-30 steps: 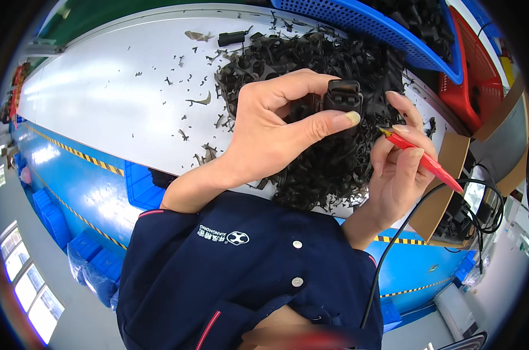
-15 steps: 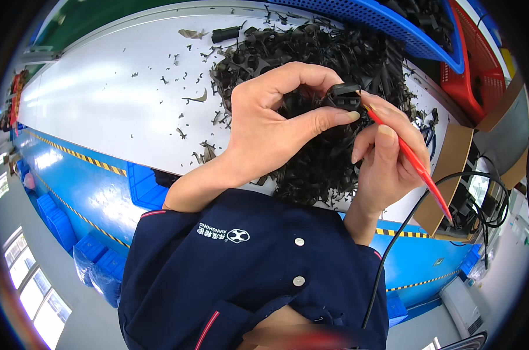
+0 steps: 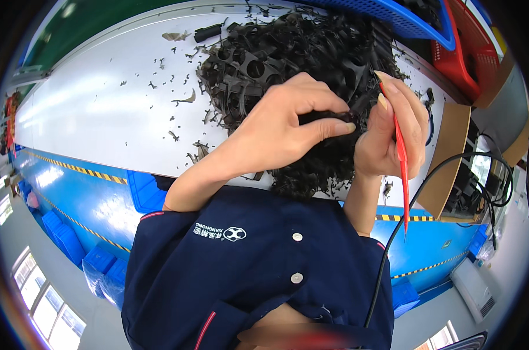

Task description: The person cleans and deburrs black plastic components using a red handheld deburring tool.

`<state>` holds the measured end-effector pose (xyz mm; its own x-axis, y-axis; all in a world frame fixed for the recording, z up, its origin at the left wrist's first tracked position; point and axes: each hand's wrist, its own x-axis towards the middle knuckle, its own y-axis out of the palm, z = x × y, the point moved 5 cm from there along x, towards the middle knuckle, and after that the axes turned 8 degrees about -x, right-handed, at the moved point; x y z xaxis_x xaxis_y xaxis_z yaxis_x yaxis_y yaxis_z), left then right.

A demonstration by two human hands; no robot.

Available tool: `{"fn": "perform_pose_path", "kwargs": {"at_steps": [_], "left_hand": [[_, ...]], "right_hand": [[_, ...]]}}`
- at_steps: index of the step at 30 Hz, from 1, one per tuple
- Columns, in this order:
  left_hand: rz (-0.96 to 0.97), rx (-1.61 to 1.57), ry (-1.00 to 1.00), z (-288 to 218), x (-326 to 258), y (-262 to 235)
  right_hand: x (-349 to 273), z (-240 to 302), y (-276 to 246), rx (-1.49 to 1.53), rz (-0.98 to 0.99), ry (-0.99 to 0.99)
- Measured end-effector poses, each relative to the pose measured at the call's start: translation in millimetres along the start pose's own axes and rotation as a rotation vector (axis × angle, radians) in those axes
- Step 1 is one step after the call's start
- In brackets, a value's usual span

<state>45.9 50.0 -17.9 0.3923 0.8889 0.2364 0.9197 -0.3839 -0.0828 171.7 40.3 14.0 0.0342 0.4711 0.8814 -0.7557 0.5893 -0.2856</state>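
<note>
My left hand (image 3: 293, 119) is closed, with a small black plastic part (image 3: 350, 116) pinched between thumb and fingers. The part is largely hidden and blends into the dark heap behind it. A slim red pen-shaped tool (image 3: 402, 153) with a tapered end is gripped in my right hand (image 3: 393, 131), its upper end at the fingertips and its long end pointing down. The tool's upper tip stands apart from the black part. Both hands are over a large heap of black plastic pieces and trimmings (image 3: 258, 73) on the white table (image 3: 101, 116).
A blue perforated basket (image 3: 401, 23) stands at the far right, beside a red basket (image 3: 460, 64). A cardboard box (image 3: 445, 160) with black items and a looping black cable (image 3: 433, 175) are at right. Loose scraps (image 3: 185, 99) dot the table.
My right hand has drawn the red tool away from the black part and turned it more upright. My left hand has turned and lowered slightly, still pinching the part.
</note>
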Motion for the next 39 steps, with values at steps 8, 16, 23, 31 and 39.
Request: {"fn": "perform_pose_path", "kwargs": {"at_steps": [8,16,23,31,39], "left_hand": [[0.14,0.055,0.078,-12,-8,19],[-0.306,0.687,0.546,-33,-18,-13],[-0.275,0.202,0.443,-35,-10,-28],[-0.511,-0.261,0.112,-17,-2,-44],[-0.422,-0.779,-0.12,-2,-4,-28]], "right_hand": [[-4,-13,5,-0.076,-0.021,0.085],[-19,-28,15,-0.157,0.076,0.28],[-27,-39,23,-0.154,0.307,0.475],[-29,-46,17,0.097,0.297,0.912],[-9,-21,-5,0.835,0.077,0.772]]}}
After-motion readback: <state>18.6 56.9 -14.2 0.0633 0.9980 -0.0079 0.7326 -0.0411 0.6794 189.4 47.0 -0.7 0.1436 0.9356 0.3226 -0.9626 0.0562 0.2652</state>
